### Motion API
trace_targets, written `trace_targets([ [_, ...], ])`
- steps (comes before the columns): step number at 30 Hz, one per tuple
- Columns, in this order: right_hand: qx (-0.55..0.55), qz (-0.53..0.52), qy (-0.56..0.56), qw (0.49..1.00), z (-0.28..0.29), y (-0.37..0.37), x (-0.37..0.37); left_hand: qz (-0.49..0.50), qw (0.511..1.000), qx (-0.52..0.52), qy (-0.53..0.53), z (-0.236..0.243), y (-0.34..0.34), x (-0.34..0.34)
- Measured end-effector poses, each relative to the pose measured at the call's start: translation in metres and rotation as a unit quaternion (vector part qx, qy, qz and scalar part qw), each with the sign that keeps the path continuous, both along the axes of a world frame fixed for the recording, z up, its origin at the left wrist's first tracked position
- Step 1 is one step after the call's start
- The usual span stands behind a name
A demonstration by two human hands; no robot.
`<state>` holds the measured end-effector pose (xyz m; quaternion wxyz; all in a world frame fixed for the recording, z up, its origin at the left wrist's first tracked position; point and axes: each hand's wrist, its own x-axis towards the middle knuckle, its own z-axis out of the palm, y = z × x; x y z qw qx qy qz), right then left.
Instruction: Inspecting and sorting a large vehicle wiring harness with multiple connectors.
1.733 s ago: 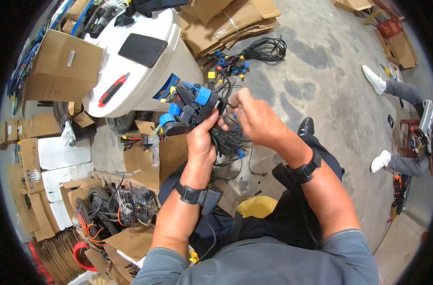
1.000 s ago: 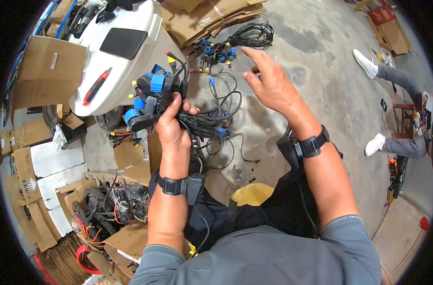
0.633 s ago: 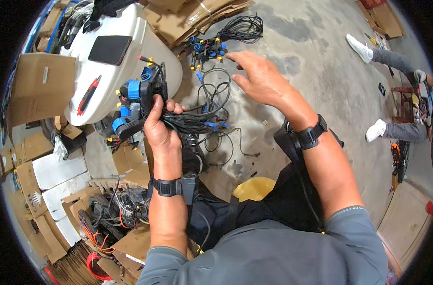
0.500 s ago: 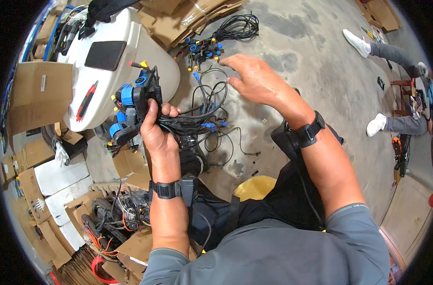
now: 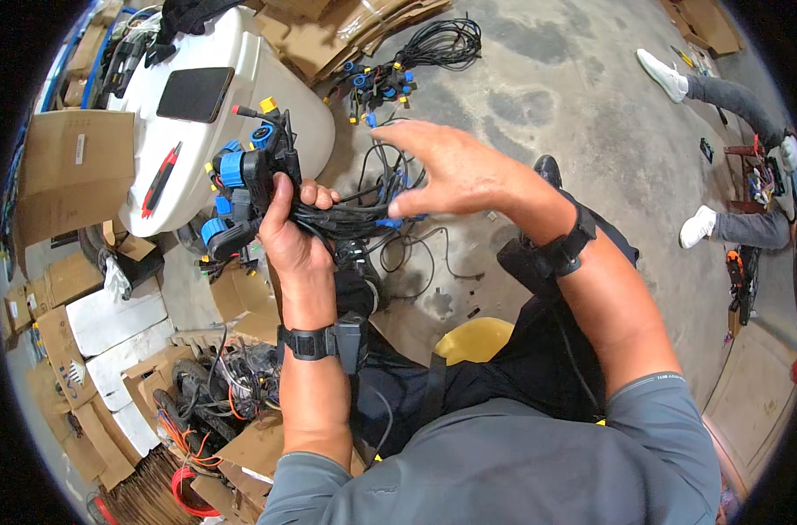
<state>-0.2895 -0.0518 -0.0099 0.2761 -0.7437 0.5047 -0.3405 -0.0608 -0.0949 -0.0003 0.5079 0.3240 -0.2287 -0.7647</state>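
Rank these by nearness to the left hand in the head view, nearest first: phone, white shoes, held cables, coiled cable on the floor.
1. Held cables: in the left hand itself.
2. Phone: ahead and left, on the white lid.
3. Coiled cable: farther ahead, on the floor.
4. White shoes: far right.

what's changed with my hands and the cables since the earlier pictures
Your right hand came away from the cable bundle, opened, and now reaches back toward it. Your left hand moved it leftward and still grips it. The phone stayed on the white bin.
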Motion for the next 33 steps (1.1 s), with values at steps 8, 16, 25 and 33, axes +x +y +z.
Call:
trace_targets([
  [8, 0.011, 0.037, -0.021, 0.999, -0.014, 0.018, 0.061, 0.013, 0.999, 0.016, 0.04, 0.002, 0.0, -0.016],
  [16, 0.051, 0.002, -0.082, 0.995, -0.022, 0.009, 0.074, 0.119, 0.991, 0.046, 0.027, -0.007, -0.002, -0.022],
  [25, 0.145, -0.024, -0.111, 0.983, -0.024, 0.001, 0.072, 0.062, 0.994, 0.045, 0.072, -0.007, 0.001, -0.024],
  [33, 0.173, -0.003, -0.1, 0.98, -0.018, 0.002, 0.069, 0.039, 0.997, 0.037, 0.058, -0.009, 0.004, -0.024],
])
